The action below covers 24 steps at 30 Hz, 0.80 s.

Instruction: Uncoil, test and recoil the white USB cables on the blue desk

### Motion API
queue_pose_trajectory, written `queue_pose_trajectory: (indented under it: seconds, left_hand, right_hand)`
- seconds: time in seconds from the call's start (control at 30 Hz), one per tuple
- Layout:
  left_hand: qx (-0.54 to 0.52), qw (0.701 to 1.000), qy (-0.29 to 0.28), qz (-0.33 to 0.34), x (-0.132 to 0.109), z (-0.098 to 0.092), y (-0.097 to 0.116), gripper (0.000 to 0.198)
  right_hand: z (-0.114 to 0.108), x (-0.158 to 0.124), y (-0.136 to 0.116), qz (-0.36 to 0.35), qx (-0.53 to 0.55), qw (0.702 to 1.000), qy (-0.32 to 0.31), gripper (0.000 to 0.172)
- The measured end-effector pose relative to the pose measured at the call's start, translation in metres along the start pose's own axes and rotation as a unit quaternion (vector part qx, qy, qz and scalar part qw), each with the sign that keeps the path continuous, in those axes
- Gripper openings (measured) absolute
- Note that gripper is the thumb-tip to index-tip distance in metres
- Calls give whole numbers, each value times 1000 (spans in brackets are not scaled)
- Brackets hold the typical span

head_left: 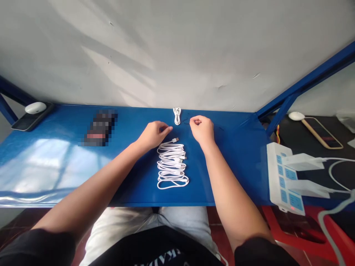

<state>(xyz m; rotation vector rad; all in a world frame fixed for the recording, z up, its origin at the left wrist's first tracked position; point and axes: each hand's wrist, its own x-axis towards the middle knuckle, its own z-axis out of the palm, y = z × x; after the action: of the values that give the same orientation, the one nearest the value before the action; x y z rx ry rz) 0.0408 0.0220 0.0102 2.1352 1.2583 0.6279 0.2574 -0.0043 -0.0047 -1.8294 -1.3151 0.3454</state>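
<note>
A pile of several looped white USB cables point(172, 164) lies on the blue table point(55, 162) in front of me. A small bundled white cable point(176, 115) rests at the table's back edge by the wall. My left hand point(153, 134) sits just left of the pile's top, its fingers pinched together near a cable plug. My right hand point(201, 127) is closed in a pinch to the right of the small bundle; a thin dark tie seems to be between its fingers, too small to be sure.
A pixelated dark object point(100, 127) lies at the left of the table. A phone with a white round item point(32, 112) sits far left. A white power strip point(285, 177) with plugged chargers stands on the right, beside another phone point(320, 132).
</note>
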Motion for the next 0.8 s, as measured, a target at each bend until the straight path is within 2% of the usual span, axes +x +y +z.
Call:
queue_pose_trajectory:
  seconds: [0.03, 0.1, 0.2, 0.27, 0.43, 0.53, 0.7, 0.8]
  left_hand:
    - [14, 1000, -22, 4, -10, -3, 1, 37]
    - [39, 998, -47, 17, -26, -8, 1, 36]
    - [65, 996, -52, 23, -39, -7, -1, 34]
    - [68, 996, -46, 26, -41, -4, -4, 31]
    - [41, 998, -23, 39, -43, 2, -11, 25]
    - [31, 998, -22, 53, -44, 1, -12, 28]
    - [12, 990, -69, 126, -42, -7, -15, 46]
    - [-17, 979, -111, 168, -40, -15, -18, 38]
  right_hand:
    - [0, -1, -2, -6, 9, 1000, -21, 18]
    - [-3, -5, -7, -24, 23, 994, -102, 18]
    - [-9, -11, -15, -42, 17, 967, -250, 22]
    - [-13, -14, -20, -48, 3, 951, -305, 25]
    - [-19, -16, -24, -104, -26, 930, -353, 14]
    - [-20, -15, -25, -109, -36, 925, -362, 10]
    - [-23, -16, -28, -91, -43, 917, -385, 12]
    - [-26, -18, -28, -62, -28, 916, -395, 26]
